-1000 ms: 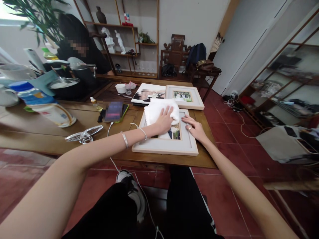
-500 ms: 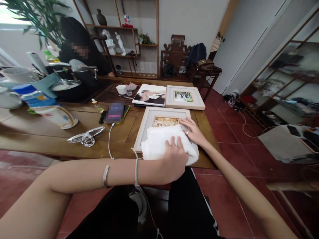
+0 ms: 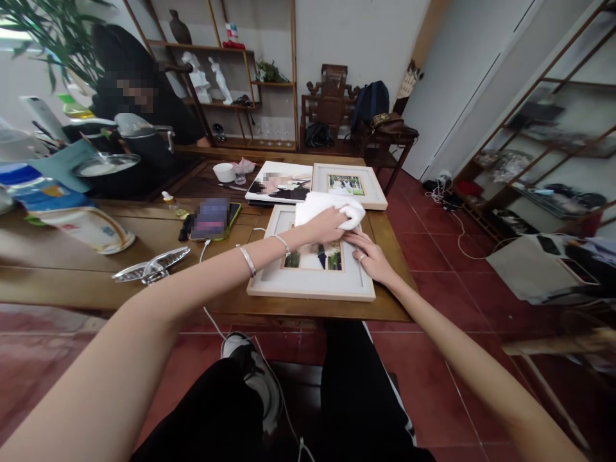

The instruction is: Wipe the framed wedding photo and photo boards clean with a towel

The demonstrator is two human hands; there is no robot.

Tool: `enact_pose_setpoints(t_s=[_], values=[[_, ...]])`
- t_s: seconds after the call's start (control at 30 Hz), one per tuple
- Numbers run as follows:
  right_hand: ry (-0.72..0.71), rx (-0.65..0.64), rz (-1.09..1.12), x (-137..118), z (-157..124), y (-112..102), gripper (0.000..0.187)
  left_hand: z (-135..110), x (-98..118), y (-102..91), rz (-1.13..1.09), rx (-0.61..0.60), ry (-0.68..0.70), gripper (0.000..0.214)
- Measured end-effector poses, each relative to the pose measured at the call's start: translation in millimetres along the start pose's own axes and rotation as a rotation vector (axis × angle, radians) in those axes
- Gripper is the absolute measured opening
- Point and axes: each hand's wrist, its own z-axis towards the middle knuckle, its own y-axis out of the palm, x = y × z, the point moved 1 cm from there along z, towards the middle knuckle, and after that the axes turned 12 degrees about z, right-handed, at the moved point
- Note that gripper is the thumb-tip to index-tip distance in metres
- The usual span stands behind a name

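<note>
A pale wooden picture frame (image 3: 269, 282) with a wide white mat lies flat at the near edge of the table, a photo in its middle. My left hand (image 3: 328, 226) is closed on a bunched white towel (image 3: 312, 205) and presses it on the far part of this frame, covering the top of the photo. My right hand (image 3: 373, 256) rests on the frame's right side, fingers stretched out flat and nearly touching the left hand. Its thumb lies near the frame's edge.
Behind lie a second framed photo (image 3: 373, 186) and a white-edged photo panel (image 3: 257, 183). To the left are a phone (image 3: 212, 218), a silver hair claw clip (image 3: 151, 264), a dropper bottle (image 3: 174, 205) and a blue-and-white bottle (image 3: 81, 221). A person in black (image 3: 139, 83) sits beyond.
My left hand has moved the towel away from me, from the near part of the frame to its far part, uncovering the lower photo. The right hand stays at the frame's right side.
</note>
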Motion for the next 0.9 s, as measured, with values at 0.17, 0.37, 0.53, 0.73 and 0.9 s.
enact_pose_setpoints(t_s=[0.17,0.37,0.53,0.73,0.9], values=[[0.011,0.007,-0.011,2,1,-1,0.051,1,3,-2.9,0.034,-0.042,0.045,0.034],[0.072,0.024,0.019,-3,0,0,0.051,-65,-25,7.8,0.189,-0.138,-0.084,0.031],[0.095,0.049,0.052,-5,2,0,0.053,-111,-45,5.3,0.279,-0.267,-0.242,0.042],[0.104,0.082,0.08,-1,3,-1,0.055,-147,25,-38.5,0.214,-0.427,-0.208,0.038],[0.089,0.076,0.083,-1,3,-1,0.055,-178,85,-74.2,0.105,-0.431,-0.015,0.029]])
